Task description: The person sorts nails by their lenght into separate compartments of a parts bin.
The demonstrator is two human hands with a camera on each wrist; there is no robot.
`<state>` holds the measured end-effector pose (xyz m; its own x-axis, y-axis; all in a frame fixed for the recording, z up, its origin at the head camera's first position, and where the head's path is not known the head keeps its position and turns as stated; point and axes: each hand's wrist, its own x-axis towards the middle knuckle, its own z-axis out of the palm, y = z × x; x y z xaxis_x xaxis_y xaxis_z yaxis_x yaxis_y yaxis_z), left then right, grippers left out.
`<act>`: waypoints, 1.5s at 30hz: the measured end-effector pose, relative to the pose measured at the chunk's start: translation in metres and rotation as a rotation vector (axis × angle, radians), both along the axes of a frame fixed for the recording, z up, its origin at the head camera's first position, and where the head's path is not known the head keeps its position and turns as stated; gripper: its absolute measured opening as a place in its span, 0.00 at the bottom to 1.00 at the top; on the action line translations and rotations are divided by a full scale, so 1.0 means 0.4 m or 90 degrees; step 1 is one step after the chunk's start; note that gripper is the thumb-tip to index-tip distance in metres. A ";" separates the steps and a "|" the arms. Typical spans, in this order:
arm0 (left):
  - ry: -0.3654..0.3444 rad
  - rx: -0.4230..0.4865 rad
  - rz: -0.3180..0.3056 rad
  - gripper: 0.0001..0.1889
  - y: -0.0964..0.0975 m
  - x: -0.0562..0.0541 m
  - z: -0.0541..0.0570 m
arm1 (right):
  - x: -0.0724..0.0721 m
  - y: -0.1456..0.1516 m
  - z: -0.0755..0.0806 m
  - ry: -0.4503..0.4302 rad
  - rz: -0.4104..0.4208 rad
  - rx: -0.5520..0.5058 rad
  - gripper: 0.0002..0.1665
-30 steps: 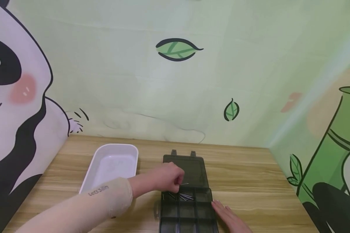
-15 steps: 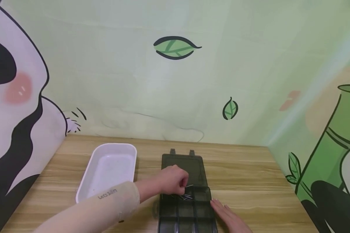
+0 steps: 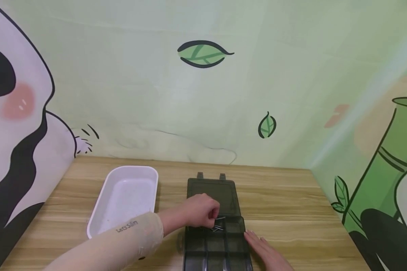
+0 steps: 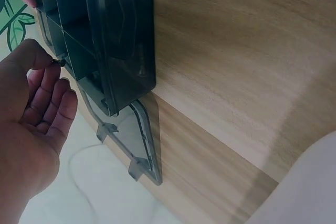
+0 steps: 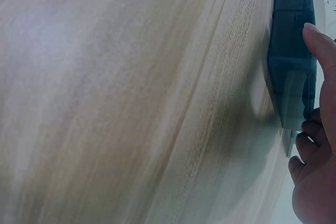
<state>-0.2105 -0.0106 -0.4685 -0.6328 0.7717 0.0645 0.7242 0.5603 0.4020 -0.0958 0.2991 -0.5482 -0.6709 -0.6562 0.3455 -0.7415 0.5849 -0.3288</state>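
A dark translucent compartment box (image 3: 215, 242) stands on the wooden table, its lid (image 3: 222, 194) folded back flat at the far side. Several thin shiny nails (image 3: 218, 228) lie in a compartment of the far row. Over that row is my left hand (image 3: 203, 210), partly covering the nails. In the left wrist view its thumb and index finger pinch the end of a small nail (image 4: 59, 62), most of it hidden, while the other fingers curl loosely. My right hand (image 3: 267, 251) rests its fingers against the box's right side, steady and holding nothing.
Left of the box sits a white rectangular tray (image 3: 156, 184), partly behind the left forearm. Two latch tabs (image 3: 200, 175) stick out from the lid's far edge. A printed cloth wall (image 3: 139, 94) rises behind the table (image 3: 274, 199).
My left hand has shifted slightly right and down over the far compartments, then stays nearly in place. The right hand keeps its place at the box's side.
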 end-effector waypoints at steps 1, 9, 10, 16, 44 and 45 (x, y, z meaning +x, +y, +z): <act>-0.001 -0.001 -0.002 0.10 0.000 -0.002 -0.001 | 0.000 0.000 0.001 -0.005 -0.002 0.003 0.59; 0.045 -0.034 -0.052 0.08 -0.008 -0.017 0.001 | -0.005 -0.001 -0.007 -0.006 0.008 -0.017 0.59; 0.053 -0.038 -0.058 0.08 -0.009 -0.018 0.002 | -0.007 0.000 -0.012 0.001 0.011 -0.023 0.59; 0.083 -0.051 -0.083 0.08 -0.023 -0.024 0.016 | -0.024 0.020 -0.067 -0.008 0.018 -0.049 0.60; 0.154 -0.060 -0.056 0.10 -0.289 -0.016 0.166 | -0.048 0.055 -0.137 0.033 0.034 -0.001 0.58; 0.152 -0.056 -0.053 0.10 -0.303 -0.016 0.170 | -0.049 0.057 -0.140 0.031 0.034 0.000 0.58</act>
<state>-0.2167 -0.1317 -0.4004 -0.5415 0.8298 0.1350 0.8380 0.5198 0.1660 -0.1156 0.3219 -0.6044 -0.6172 -0.6904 0.3774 -0.7868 0.5440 -0.2916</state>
